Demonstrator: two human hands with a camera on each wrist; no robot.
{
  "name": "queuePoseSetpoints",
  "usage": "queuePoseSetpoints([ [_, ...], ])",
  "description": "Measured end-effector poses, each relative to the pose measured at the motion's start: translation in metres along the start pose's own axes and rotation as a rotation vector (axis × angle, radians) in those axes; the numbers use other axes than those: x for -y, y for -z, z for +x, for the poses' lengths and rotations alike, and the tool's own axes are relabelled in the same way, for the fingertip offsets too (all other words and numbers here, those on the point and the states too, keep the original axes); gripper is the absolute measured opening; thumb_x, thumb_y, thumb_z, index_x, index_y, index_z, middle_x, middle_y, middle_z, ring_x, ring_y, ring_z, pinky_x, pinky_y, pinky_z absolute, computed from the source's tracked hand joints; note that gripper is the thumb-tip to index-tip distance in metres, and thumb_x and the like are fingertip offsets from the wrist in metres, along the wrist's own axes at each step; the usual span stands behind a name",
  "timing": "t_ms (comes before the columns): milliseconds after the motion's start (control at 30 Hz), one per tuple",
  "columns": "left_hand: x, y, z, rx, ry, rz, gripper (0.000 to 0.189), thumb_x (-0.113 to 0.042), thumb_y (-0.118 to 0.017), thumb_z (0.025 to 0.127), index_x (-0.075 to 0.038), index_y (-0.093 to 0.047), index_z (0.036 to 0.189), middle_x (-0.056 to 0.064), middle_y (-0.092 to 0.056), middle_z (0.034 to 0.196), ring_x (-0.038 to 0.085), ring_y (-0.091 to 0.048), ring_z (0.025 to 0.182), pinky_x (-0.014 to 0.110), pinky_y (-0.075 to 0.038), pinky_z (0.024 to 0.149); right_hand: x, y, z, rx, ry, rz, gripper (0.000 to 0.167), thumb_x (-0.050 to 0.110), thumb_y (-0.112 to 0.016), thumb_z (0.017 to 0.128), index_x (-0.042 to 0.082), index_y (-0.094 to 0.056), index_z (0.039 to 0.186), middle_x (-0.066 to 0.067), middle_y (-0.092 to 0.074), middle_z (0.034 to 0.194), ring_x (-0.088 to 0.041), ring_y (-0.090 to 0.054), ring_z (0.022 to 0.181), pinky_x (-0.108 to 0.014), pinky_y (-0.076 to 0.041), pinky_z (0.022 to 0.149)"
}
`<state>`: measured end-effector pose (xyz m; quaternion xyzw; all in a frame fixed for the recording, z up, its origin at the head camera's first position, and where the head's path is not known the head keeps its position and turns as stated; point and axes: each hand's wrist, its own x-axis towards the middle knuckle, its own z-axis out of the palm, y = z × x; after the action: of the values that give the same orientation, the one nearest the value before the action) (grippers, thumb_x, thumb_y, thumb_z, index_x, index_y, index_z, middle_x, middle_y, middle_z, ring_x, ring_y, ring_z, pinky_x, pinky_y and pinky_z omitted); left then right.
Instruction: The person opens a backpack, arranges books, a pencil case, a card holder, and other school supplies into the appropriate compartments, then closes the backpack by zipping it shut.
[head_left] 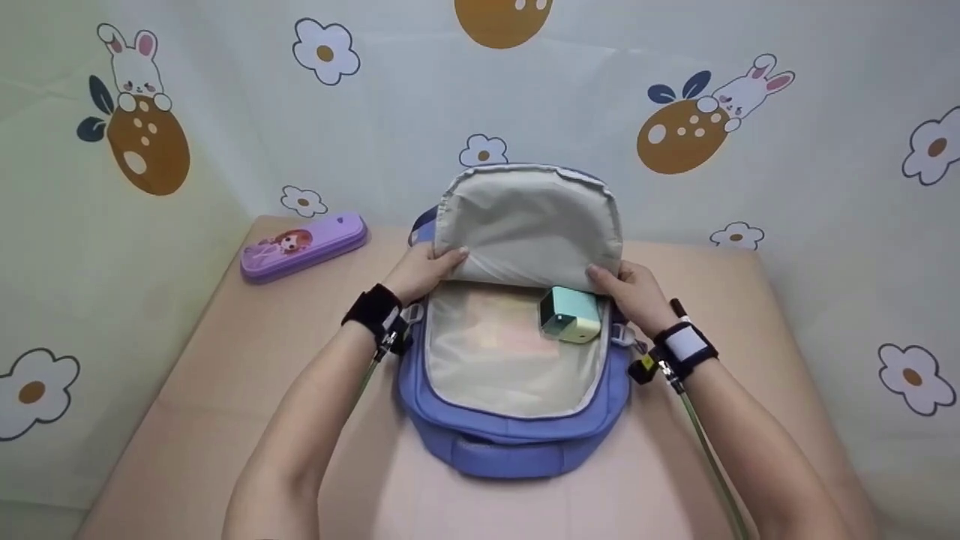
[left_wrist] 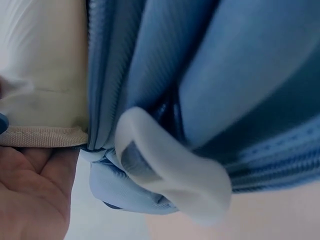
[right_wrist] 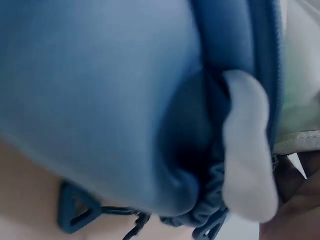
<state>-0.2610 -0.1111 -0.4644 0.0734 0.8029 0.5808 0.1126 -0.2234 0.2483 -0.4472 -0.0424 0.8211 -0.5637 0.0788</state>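
A blue backpack (head_left: 508, 459) lies on the table with its front unzipped and its pale-lined flap (head_left: 529, 217) raised at the far side. My left hand (head_left: 417, 273) pinches the flap's left edge, thumb on the lining. On the opposite edge my right hand (head_left: 637, 294) grips the flap the same way. Inside the opening, at the upper right, sits a small mint-green and cream boxy thing (head_left: 577, 309) with a dark end face. The left wrist view shows curled fingers (left_wrist: 37, 175) under the flap's seam. Part of the right hand (right_wrist: 300, 205) shows at that view's lower right corner.
A purple pencil case (head_left: 306, 247) with a cartoon figure lies at the table's back left. Light plastic strap fittings (left_wrist: 170, 165) stick out at the bag's sides. The table (head_left: 217, 360) meets a printed curtain (head_left: 390, 127) at the back and sides.
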Motion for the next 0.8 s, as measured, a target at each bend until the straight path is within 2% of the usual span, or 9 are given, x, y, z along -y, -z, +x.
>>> queuePoseSetpoints([
  [100,0.001,0.002,-0.001,0.01,-0.015,0.007,0.045,-0.042,-0.063,0.102,-0.015,-0.048,0.069,-0.007,-0.036,0.06,0.008,-0.032,0.052,0.025,-0.028,0.05,-0.011,0.001,0.009,-0.009,-0.018,0.036,0.051,0.04,-0.064,0.101,-0.004,-0.067,0.126,-0.013,-0.074,0.11,-0.022,-0.069,0.088,-0.031,-0.056,0.074],
  [200,0.001,0.005,-0.004,0.015,-0.035,0.048,0.039,-0.042,-0.064,0.101,-0.009,-0.057,0.083,-0.003,-0.044,0.068,0.012,-0.041,0.061,0.027,-0.035,0.058,-0.023,0.0,0.019,-0.03,-0.035,0.05,0.055,0.05,-0.067,0.097,0.001,-0.07,0.122,-0.009,-0.075,0.1,-0.019,-0.069,0.078,-0.029,-0.056,0.065],
  [267,0.003,0.009,-0.005,0.022,-0.048,0.092,0.042,-0.046,-0.066,0.098,-0.004,-0.062,0.103,0.002,-0.055,0.082,0.016,-0.052,0.073,0.029,-0.043,0.068,-0.028,0.0,0.023,-0.04,-0.036,0.048,0.057,0.054,-0.068,0.095,0.002,-0.072,0.118,-0.007,-0.074,0.096,-0.017,-0.067,0.074,-0.027,-0.054,0.062],
  [367,0.006,0.017,-0.008,0.045,-0.073,0.128,0.062,-0.052,-0.066,0.096,-0.004,-0.056,0.133,0.01,-0.064,0.115,0.022,-0.06,0.102,0.034,-0.048,0.089,-0.026,0.001,0.023,-0.05,-0.043,0.048,0.055,0.053,-0.068,0.095,0.002,-0.072,0.115,-0.007,-0.074,0.095,-0.017,-0.067,0.076,-0.027,-0.054,0.064],
  [467,0.012,0.031,-0.013,0.042,-0.096,0.137,0.073,-0.057,-0.058,0.099,-0.006,-0.046,0.151,0.015,-0.054,0.145,0.026,-0.051,0.131,0.04,-0.04,0.11,-0.024,0.001,0.024,-0.05,-0.048,0.048,0.055,0.051,-0.067,0.096,0.001,-0.072,0.117,-0.006,-0.074,0.1,-0.017,-0.067,0.082,-0.027,-0.054,0.07],
  [600,0.024,0.056,-0.018,-0.037,-0.092,0.167,0.068,-0.052,-0.042,0.107,-0.004,-0.04,0.156,0.016,-0.04,0.159,0.03,-0.032,0.148,0.044,-0.023,0.121,-0.023,0.002,0.025,-0.046,-0.055,0.044,0.054,0.048,-0.065,0.098,-0.002,-0.072,0.117,-0.006,-0.074,0.099,-0.017,-0.065,0.082,-0.028,-0.053,0.07],
  [700,0.036,0.077,-0.018,-0.101,-0.063,0.27,0.064,-0.043,-0.036,0.11,0.0,-0.035,0.157,0.02,-0.034,0.162,0.035,-0.026,0.151,0.046,-0.017,0.123,-0.019,0.002,0.024,-0.034,-0.061,0.053,0.05,0.043,-0.064,0.1,-0.004,-0.071,0.117,-0.007,-0.073,0.098,-0.019,-0.065,0.081,-0.028,-0.052,0.069],
  [800,0.05,0.1,-0.018,-0.144,-0.036,0.454,0.061,-0.033,-0.037,0.11,0.007,-0.028,0.156,0.028,-0.027,0.162,0.042,-0.02,0.151,0.049,-0.012,0.124,-0.011,0.001,0.019,-0.022,-0.076,0.065,0.046,0.038,-0.063,0.102,-0.005,-0.071,0.117,-0.009,-0.073,0.097,-0.023,-0.065,0.082,-0.03,-0.053,0.069],
])
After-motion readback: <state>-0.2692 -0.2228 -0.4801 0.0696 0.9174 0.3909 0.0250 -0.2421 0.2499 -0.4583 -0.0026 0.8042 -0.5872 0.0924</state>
